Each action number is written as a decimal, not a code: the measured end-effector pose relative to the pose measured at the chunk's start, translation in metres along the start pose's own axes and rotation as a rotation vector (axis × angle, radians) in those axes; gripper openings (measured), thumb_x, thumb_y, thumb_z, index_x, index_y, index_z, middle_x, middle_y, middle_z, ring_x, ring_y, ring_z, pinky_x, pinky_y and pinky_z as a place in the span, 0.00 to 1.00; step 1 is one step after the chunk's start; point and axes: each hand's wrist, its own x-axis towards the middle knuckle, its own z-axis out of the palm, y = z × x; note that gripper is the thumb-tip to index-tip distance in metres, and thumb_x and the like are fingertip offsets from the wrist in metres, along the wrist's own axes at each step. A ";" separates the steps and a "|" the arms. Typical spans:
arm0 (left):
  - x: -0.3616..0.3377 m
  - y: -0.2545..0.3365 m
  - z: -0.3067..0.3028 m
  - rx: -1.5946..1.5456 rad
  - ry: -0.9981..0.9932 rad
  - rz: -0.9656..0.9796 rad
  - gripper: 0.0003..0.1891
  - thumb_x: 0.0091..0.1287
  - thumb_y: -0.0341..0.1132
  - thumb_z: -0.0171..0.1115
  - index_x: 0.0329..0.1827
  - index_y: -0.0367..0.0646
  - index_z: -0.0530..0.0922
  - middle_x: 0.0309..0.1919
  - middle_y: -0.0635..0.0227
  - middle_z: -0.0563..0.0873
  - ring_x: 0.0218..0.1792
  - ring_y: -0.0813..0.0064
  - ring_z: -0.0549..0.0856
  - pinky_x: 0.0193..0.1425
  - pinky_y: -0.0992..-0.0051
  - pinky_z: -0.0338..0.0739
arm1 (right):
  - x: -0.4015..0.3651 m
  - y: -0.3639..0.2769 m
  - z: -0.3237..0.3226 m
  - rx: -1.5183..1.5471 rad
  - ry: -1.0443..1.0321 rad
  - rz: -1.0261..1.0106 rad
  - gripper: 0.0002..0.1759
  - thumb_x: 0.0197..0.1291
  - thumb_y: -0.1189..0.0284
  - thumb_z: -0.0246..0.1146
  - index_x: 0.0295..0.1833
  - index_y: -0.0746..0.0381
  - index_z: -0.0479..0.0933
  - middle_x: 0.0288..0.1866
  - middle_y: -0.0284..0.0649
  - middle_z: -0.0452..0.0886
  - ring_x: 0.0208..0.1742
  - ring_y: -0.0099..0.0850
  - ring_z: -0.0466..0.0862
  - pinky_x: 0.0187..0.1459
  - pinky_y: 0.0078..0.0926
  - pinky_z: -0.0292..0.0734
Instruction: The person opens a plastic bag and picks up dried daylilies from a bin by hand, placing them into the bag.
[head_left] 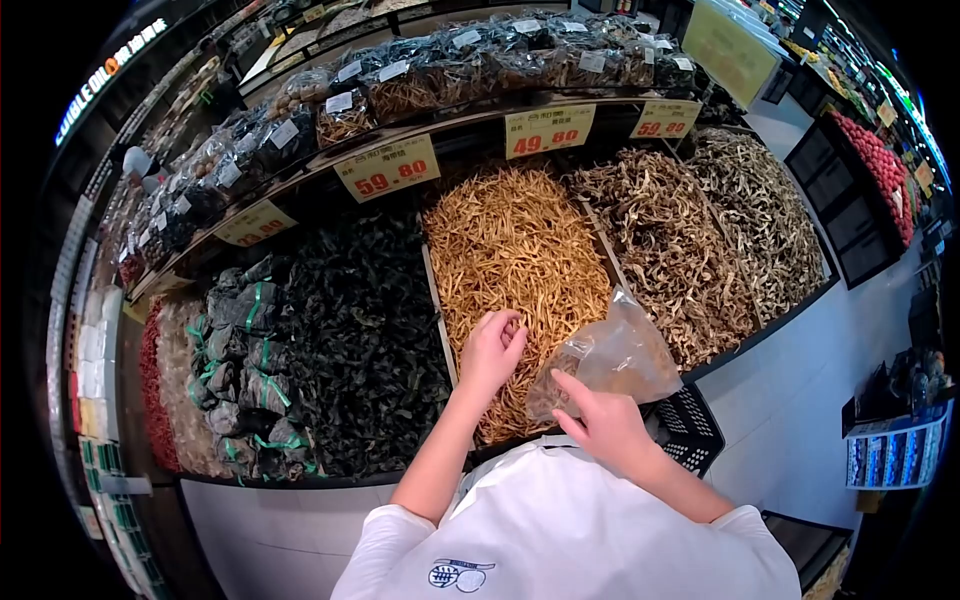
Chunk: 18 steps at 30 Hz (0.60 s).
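Over a bin of golden dried lily buds (520, 230), my left hand (490, 352) is closed, its fingers curled together right at the surface of the heap. What sits between those fingertips, I cannot tell. My right hand (605, 425) grips a clear plastic bag (630, 350) by its near side, index finger and thumb showing against the film. The bag lies over the lower right corner of the lily bud bin, and brownish contents show through it.
Left of the lily buds is a bin of black dried fungus (360, 350), then green-tied dark bundles (245, 310). Brown dried mushroom strips (680, 250) fill the bin at right. Price signs (548, 130) line the back below a shelf of bagged goods. A black basket (690, 430) stands by my right side.
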 end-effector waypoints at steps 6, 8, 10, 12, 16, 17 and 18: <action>0.028 -0.008 0.011 0.289 0.090 0.128 0.31 0.61 0.38 0.72 0.66 0.41 0.72 0.55 0.53 0.78 0.55 0.52 0.81 0.58 0.60 0.78 | 0.003 0.011 0.003 -0.189 -0.145 0.111 0.19 0.64 0.61 0.67 0.55 0.60 0.74 0.25 0.44 0.80 0.26 0.47 0.82 0.30 0.44 0.77; 0.037 -0.006 0.018 0.360 0.069 0.117 0.32 0.60 0.40 0.73 0.67 0.41 0.71 0.59 0.51 0.76 0.59 0.51 0.78 0.62 0.60 0.76 | 0.005 0.016 0.006 -0.181 -0.108 0.111 0.15 0.64 0.62 0.66 0.47 0.60 0.75 0.27 0.45 0.80 0.28 0.48 0.82 0.31 0.45 0.77; 0.046 -0.005 0.025 0.385 0.059 0.129 0.32 0.60 0.41 0.73 0.66 0.41 0.71 0.58 0.51 0.76 0.60 0.51 0.78 0.62 0.60 0.76 | 0.006 0.016 0.006 -0.219 -0.093 0.098 0.16 0.65 0.60 0.65 0.37 0.61 0.72 0.31 0.43 0.80 0.31 0.45 0.84 0.32 0.41 0.80; 0.053 -0.003 0.032 0.432 0.029 0.119 0.32 0.61 0.41 0.73 0.66 0.41 0.72 0.57 0.52 0.77 0.60 0.51 0.78 0.61 0.59 0.77 | 0.005 0.020 0.009 -0.186 -0.084 0.082 0.16 0.64 0.60 0.66 0.37 0.61 0.72 0.30 0.42 0.79 0.31 0.45 0.84 0.32 0.41 0.80; 0.058 0.009 0.038 0.517 -0.010 0.021 0.30 0.60 0.40 0.73 0.64 0.41 0.75 0.54 0.53 0.78 0.56 0.52 0.79 0.59 0.59 0.78 | 0.003 0.024 0.005 -0.089 -0.064 0.016 0.15 0.64 0.62 0.66 0.35 0.61 0.73 0.30 0.43 0.79 0.32 0.45 0.83 0.33 0.42 0.80; 0.059 0.008 0.039 0.520 -0.007 0.024 0.30 0.60 0.40 0.73 0.64 0.41 0.75 0.54 0.53 0.78 0.56 0.52 0.79 0.59 0.59 0.78 | 0.003 0.026 0.004 -0.089 -0.059 0.014 0.15 0.64 0.62 0.66 0.35 0.61 0.73 0.30 0.43 0.79 0.32 0.45 0.83 0.33 0.42 0.80; 0.061 0.005 0.040 0.496 0.009 0.040 0.27 0.61 0.39 0.73 0.62 0.41 0.76 0.53 0.53 0.78 0.56 0.51 0.80 0.59 0.60 0.78 | 0.002 0.028 0.004 -0.043 -0.061 0.000 0.15 0.64 0.62 0.65 0.34 0.61 0.73 0.30 0.43 0.79 0.32 0.45 0.83 0.33 0.42 0.79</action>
